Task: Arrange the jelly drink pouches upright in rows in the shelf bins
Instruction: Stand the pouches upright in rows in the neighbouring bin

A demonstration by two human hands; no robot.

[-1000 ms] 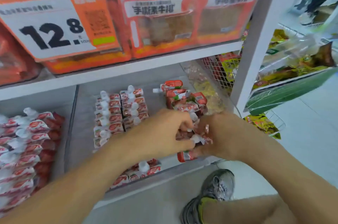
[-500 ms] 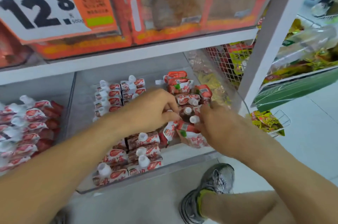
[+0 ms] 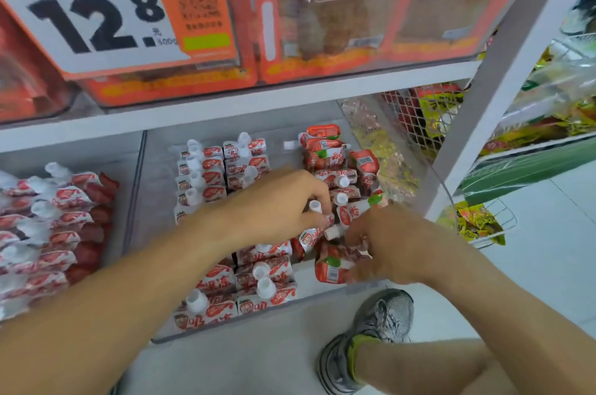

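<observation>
2 rows are standing in the bin (image 3: 154, 335) while loose pouches (image 3: 333, 267) are being gripped by both hands (image 3: 392, 246).

floor (image 3: 548, 265): pale tiles | shelving (image 3: 225, 110): white, tiered | upright post (image 3: 503, 55): white | light: bright, even

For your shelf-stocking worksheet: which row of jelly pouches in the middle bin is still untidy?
The right-hand row: its pouches lie tilted and jumbled, some showing red backs, while the two rows to its left stand upright with caps up.
</observation>
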